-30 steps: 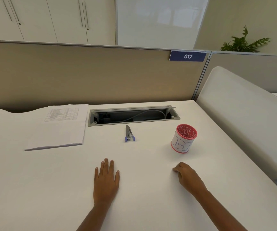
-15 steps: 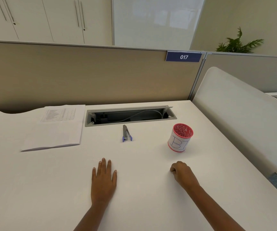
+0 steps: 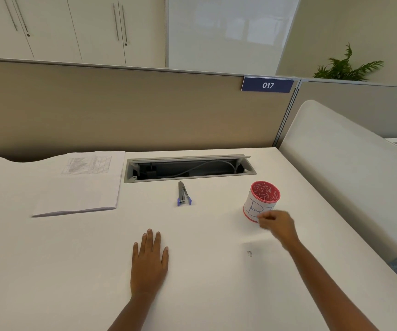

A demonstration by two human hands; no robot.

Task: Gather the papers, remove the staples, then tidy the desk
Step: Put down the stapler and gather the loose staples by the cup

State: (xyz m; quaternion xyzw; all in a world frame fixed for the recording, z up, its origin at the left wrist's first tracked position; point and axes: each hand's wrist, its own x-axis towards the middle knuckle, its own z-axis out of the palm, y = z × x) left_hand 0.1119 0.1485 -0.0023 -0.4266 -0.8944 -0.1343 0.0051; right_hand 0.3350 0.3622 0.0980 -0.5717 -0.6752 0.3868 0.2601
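A stack of white papers point(image 3: 80, 185) lies flat at the back left of the white desk point(image 3: 73, 271). A grey staple remover with purple ends point(image 3: 183, 194) rests in the middle, just in front of the cable slot. To its right stands a red cup wrapped in a paper label point(image 3: 260, 201). My left hand point(image 3: 150, 261) lies palm down on the desk, fingers spread, holding nothing. Raised beside the cup's front, my right hand point(image 3: 276, 223) has its fingertips pinched together; anything tiny between them is too small to see. A small bent metal piece point(image 3: 249, 253) lies on the desk below that hand.
An open cable slot point(image 3: 190, 168) with a grey cord cuts into the desk at the back. Beige partition panels point(image 3: 121, 111) wall off the rear, and a white curved screen point(image 3: 348, 175) bounds the right side. A number plate point(image 3: 267, 85) hangs on the partition.
My right hand has lifted off the desk and moved forward and right to the cup, fingertips pinched. A small metal piece now shows where it rested. The left hand has stayed put.
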